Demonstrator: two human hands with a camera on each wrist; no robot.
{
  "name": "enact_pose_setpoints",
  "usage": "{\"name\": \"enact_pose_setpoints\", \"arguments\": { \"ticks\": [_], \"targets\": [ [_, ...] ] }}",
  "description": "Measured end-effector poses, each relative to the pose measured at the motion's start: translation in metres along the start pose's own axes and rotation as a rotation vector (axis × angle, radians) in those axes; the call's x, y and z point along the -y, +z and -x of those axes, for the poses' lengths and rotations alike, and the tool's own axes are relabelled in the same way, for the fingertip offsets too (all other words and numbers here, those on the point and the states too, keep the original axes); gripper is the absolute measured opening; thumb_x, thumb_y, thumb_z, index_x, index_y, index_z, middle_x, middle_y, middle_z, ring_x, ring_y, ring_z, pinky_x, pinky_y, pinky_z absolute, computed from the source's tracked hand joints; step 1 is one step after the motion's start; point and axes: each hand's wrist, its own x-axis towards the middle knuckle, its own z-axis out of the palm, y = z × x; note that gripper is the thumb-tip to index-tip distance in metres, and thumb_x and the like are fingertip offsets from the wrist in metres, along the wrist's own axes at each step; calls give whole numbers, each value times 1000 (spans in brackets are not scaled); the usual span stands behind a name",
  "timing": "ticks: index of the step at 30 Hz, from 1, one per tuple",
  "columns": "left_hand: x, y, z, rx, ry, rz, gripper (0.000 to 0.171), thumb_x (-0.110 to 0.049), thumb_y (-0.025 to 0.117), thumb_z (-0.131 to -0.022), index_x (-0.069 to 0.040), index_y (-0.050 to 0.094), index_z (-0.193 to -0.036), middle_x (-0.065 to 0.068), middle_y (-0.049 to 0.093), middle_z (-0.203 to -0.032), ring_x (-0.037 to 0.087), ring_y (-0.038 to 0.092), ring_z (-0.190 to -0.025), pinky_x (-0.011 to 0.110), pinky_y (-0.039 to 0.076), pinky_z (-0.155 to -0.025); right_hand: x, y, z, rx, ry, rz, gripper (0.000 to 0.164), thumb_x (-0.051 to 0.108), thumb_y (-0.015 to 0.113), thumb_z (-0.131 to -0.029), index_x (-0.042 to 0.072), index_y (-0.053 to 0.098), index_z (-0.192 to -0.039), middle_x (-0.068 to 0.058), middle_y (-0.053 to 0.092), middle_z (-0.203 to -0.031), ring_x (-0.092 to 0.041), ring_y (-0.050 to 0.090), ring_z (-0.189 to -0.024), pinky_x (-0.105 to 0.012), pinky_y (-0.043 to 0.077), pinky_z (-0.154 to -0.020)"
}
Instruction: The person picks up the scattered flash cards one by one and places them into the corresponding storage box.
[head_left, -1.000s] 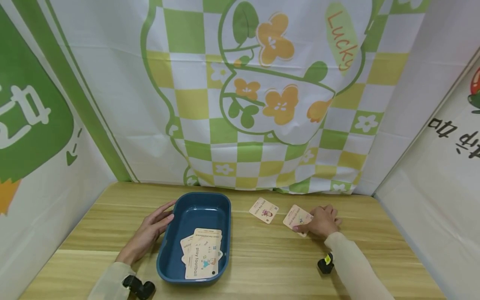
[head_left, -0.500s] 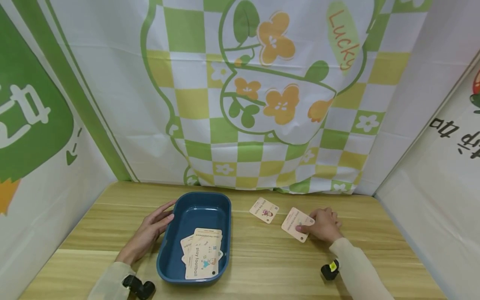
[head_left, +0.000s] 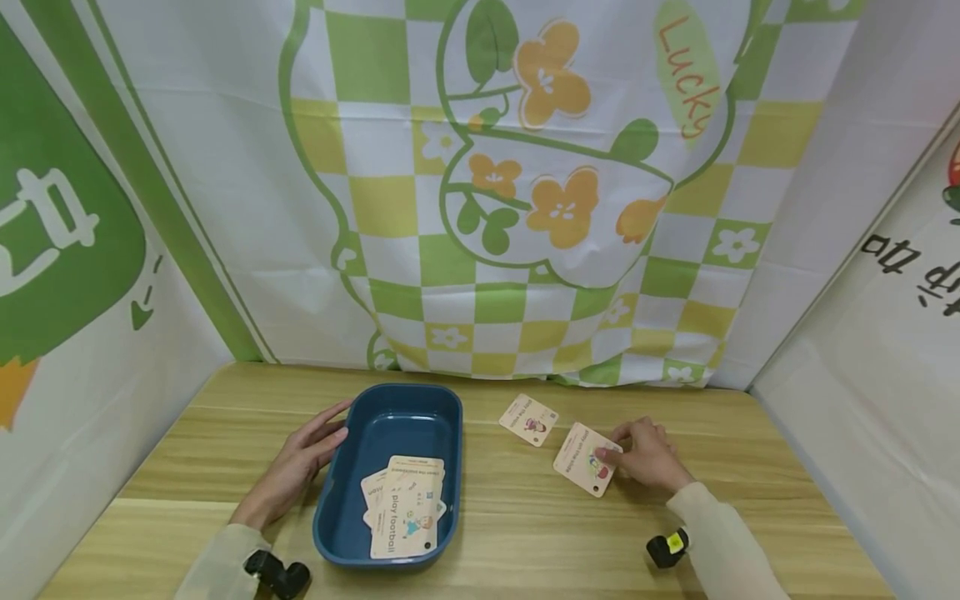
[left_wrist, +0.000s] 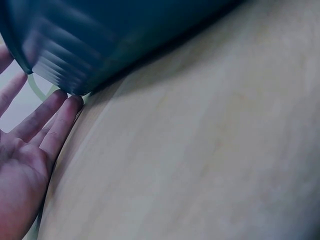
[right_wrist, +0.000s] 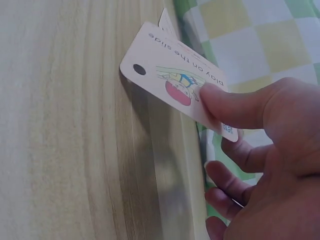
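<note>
My right hand [head_left: 647, 452] pinches a picture card [right_wrist: 165, 70] between thumb and fingers. The card reads "play on the slide", has a punched hole in one corner, and is tilted off the table in the right wrist view. My left hand [head_left: 296, 458] lies against the left side of a blue tray [head_left: 387, 429], fingers extended and fingertips touching its wall. In the left wrist view the fingers [left_wrist: 47, 117] are nearly straight at the tray's outside. Several overlapping cards [head_left: 408, 508] lie in the tray's near end; the top one reads "play football".
Another card [head_left: 529, 419] lies flat on the wooden table [head_left: 517, 533], between the tray and the card in my right hand. A checked green and yellow cloth [head_left: 498, 304] hangs at the table's back edge. White printed walls [head_left: 847, 375] stand at both sides.
The right hand has lifted the slide card from the table and turned it, shifting it slightly left and toward me. The left hand and the tray have stayed put.
</note>
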Motion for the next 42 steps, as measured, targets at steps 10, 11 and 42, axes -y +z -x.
{"name": "enact_pose_setpoints", "arguments": {
  "ticks": [10,11,42],
  "targets": [
    [1,0,0,1,-8,-1,61,-29,52,-108,-9,28,-161,28,34,-156,0,56,-116,17,46,-96,8,1,8,-9,-39,-7,27,27,76,-93,1,75,-100,-15,61,-110,-36,47,-104,-57,36,-86],
    [1,0,0,0,-9,-1,61,-29,52,-108,-9,29,-161,28,34,-156,0,56,-116,17,46,-96,8,1,9,-10,-41,-13,25,25,75,-94,1,75,-99,-15,61,-110,-36,47,-105,-59,35,-88],
    [1,-1,-1,-2,-14,-6,62,-31,52,-108,-11,28,-161,26,34,-157,2,56,-117,17,46,-96,49,16,20,-17,-94,-95,17,23,71,-97,7,74,-97,-11,62,-113,-36,52,-114,-61,40,-100]
  ]
}}
